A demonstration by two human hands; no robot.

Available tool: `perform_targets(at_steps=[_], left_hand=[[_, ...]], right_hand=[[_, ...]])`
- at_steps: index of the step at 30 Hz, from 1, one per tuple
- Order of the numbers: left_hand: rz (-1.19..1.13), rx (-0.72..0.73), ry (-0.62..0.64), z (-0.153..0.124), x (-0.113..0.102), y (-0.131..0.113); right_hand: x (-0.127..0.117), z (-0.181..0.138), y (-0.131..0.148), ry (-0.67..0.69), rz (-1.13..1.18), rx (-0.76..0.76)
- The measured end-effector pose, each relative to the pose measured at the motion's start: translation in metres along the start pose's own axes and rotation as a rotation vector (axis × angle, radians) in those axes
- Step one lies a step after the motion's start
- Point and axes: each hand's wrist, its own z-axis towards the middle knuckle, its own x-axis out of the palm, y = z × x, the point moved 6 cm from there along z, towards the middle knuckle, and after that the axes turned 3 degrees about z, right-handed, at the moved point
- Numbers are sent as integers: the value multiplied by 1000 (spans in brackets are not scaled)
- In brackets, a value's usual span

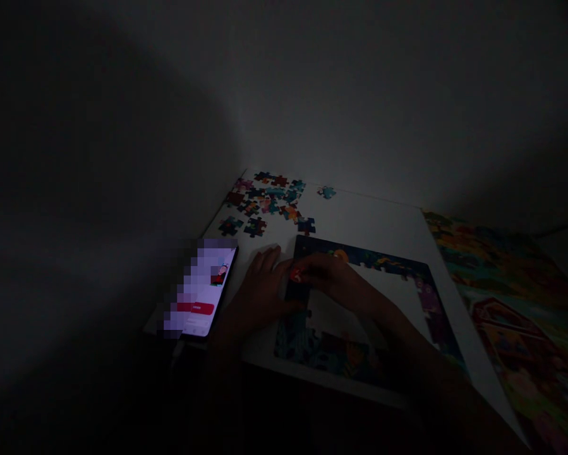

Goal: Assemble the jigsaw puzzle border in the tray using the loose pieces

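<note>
In dim light a jigsaw puzzle border point(378, 256) lies on a white tabletop, dark blue with coloured pictures, its middle a pale area with notched inner edges. My right hand point(331, 278) reaches across it to the upper left, fingers bent and pressed together near the inner edge. A small red patch point(296, 273) shows at the fingertips; whether it is a loose piece or print is unclear. My left hand point(262, 284) rests flat beside the border's left edge, fingers stretched out, its thumb side close to the border. Loose puzzle pieces point(274, 193) lie beyond the left hand.
A lit phone point(208, 291) with a cable point(175, 351) lies at the left edge of the tabletop point(373, 215). One puzzle piece point(326, 191) lies apart near the back edge. Colourful printed sheets point(515, 316) are at the right. A pale wall point(359, 95) stands behind.
</note>
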Motion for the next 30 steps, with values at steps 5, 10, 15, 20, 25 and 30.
perform_targets(at_steps=[5, 10, 15, 20, 25, 30], left_hand=[[16, 3, -4, 1, -1, 0], [5, -4, 14, 1, -1, 0], [-4, -11, 33, 1, -3, -1], [3, 18, -15, 0, -2, 1], [-6, 22, -68, 0, 0, 2], [13, -3, -84, 5, 3, 5]], right_hand=[[3, -4, 5, -37, -260, -30], [2, -10, 1, -68, -335, 31], [3, -14, 4, -45, -382, 28], [7, -15, 12, 3, -561, 49], [8, -17, 20, 37, -749, 109], [2, -15, 14, 57, -639, 20]])
